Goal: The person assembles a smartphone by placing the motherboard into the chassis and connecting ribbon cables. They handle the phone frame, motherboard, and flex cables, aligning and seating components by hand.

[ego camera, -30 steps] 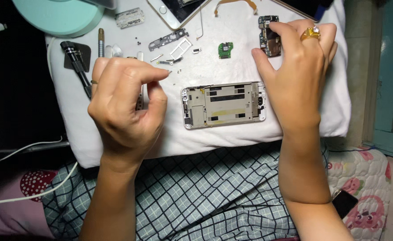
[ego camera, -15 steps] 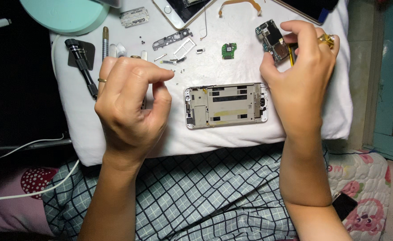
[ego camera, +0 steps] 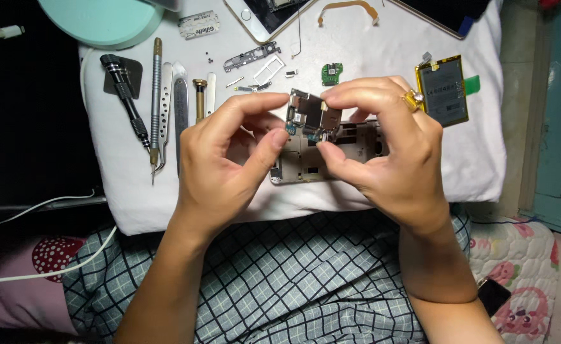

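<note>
Held up between both hands: a small circuit board [ego camera: 312,118] with metal shields, lifted above the phone frame [ego camera: 331,156]. Left hand [ego camera: 229,162] pinching the board's left edge, index tip on the upper corner and thumb near the lower corner. Right hand [ego camera: 392,156], with a gold ring [ego camera: 413,100], gripping the right edge, index finger along the top and thumb pressing from below. So both sets of fingers closed on the same board, neither released.

Long axis of the board hard to judge, because fingers cover both ends; seems slightly tilted, upper left corner higher. Board sits directly between the two fingertip groups, touching both; neither hand clearly nearer.

Just below and behind the fingers, lying flat on the white cloth [ego camera: 134,197]: the phone frame, long axis running left to right, partly hidden by the right hand. Straight down from the board, then.

Left of the left fingers, well apart: a black screwdriver [ego camera: 126,92], tweezers [ego camera: 164,121] and a brass-tipped tool [ego camera: 199,99], all lying roughly upright in the view. Above the fingers: a small green board [ego camera: 332,72], a metal bracket [ego camera: 251,57], loose screws. Right of the right fingers: a battery [ego camera: 445,89] with yellow edge. Beyond, at the top: a teal round object [ego camera: 99,22] and an orange flex cable [ego camera: 347,7]. Under the cloth, a checkered fabric [ego camera: 280,280] over the lap.
</note>
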